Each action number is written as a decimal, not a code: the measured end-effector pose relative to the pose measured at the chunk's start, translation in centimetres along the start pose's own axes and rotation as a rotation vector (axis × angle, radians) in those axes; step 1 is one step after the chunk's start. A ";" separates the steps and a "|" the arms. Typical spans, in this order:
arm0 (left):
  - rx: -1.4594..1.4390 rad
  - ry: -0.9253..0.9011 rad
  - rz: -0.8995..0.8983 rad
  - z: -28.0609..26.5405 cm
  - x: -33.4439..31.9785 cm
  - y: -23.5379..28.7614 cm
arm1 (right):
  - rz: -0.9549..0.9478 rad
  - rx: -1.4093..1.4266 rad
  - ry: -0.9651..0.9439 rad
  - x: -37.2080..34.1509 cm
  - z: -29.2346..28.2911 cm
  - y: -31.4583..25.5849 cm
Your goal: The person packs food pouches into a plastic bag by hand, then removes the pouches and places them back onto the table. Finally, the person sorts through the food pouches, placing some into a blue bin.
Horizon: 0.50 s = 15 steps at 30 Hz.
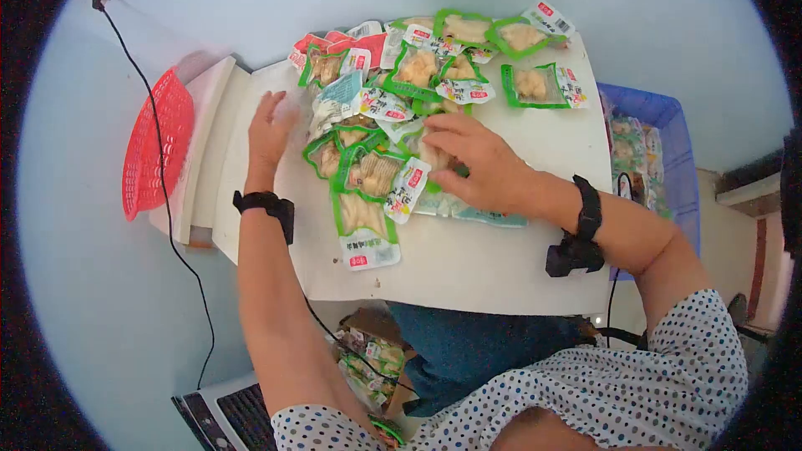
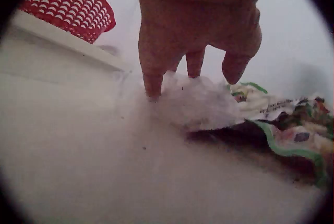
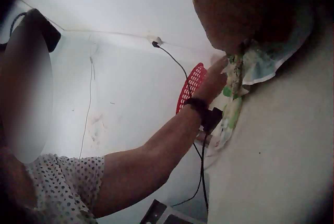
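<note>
At the left of the pile, my left hand [image 1: 271,129] reaches down with fingers spread and fairly straight. Those fingers touch crumpled clear plastic [image 2: 195,101], which lies on the white tabletop beside the packets. My right hand [image 1: 480,159] is over the right side of the pile, its thumb and fingers curled round a food packet [image 1: 431,155] with pale contents. Much of that packet is hidden by the hand. Green-edged clear food packets [image 1: 373,174] with white labelled ends lie heaped between and beyond both hands.
A red perforated basket [image 1: 159,146] leans at the left by the wall. One packet [image 1: 539,86] lies apart at the right. A blue crate [image 1: 681,146] with more packets stands beyond the right edge. Black cables [image 1: 171,225] hang at the left; below the table is a box of packets [image 1: 380,363].
</note>
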<state>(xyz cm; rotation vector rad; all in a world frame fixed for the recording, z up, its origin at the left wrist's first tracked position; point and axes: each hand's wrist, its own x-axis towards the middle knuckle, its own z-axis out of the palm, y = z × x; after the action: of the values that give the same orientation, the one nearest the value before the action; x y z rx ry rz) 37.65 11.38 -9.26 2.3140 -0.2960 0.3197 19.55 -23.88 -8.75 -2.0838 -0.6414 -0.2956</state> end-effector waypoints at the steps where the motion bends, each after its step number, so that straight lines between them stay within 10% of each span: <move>1: -0.023 0.038 -0.012 -0.2 -0.4 -0.1 | 0.003 -0.005 0.026 0.0 0.1 0.1; 7: 0.277 0.322 0.084 -3.4 -3.1 1.7 | -0.079 -0.045 0.122 0.4 -0.2 0.8; 15: 0.166 0.092 -0.227 -5.4 -10.6 6.9 | -0.093 -0.088 0.264 1.0 -1.0 0.5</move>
<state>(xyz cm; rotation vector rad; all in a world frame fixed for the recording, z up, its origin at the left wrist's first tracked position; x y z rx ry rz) 24.77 11.81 -4.40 2.4583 0.0409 0.3457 20.70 -24.65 -8.10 -2.0541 -0.5742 -0.6509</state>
